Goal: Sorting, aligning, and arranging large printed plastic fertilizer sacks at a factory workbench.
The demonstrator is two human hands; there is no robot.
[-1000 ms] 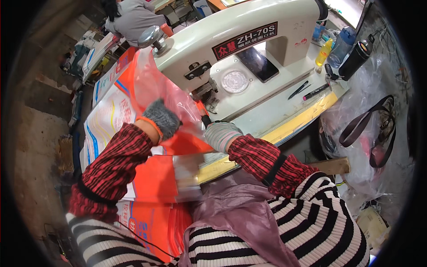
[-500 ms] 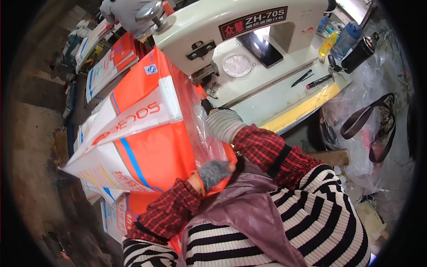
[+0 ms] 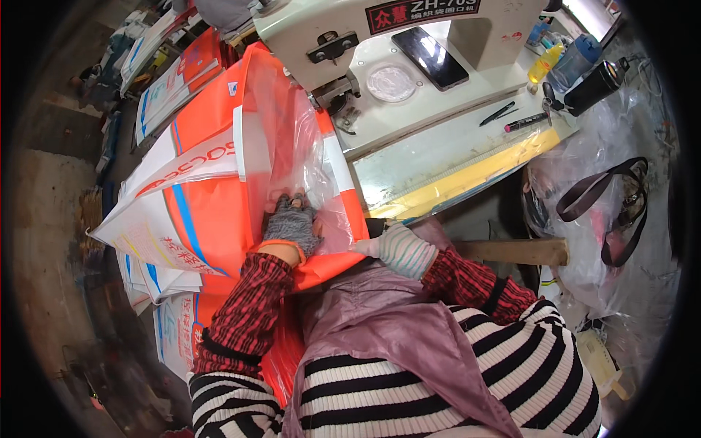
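A large orange and white woven bag (image 3: 212, 186) leans over my lap with its mouth spread, and a clear plastic liner (image 3: 310, 168) shows inside. My left hand (image 3: 292, 228), in a grey fingerless glove, reaches into the mouth. It lies against the liner, its fingers stretched away from me and apart. At the mouth's near right corner, my right hand (image 3: 401, 248), in a pale striped glove, pinches the rim. Something small and dark sits by its fingers; I cannot make out what. The far side of the rim is beside the white sewing machine's head (image 3: 332, 55).
On the machine bed lie a phone (image 3: 431, 58) and a round clear disc (image 3: 391, 84). A pen (image 3: 498, 113), a marker (image 3: 526, 123) and bottles (image 3: 573, 62) are at the right. Stacked bags (image 3: 179, 84) stand far left. A wooden bar (image 3: 515, 252) juts out on the right.
My left hand has moved from the near rim up into the bag's mouth. My right hand has come down toward me along the rim, away from the machine. The mouth is spread wider.
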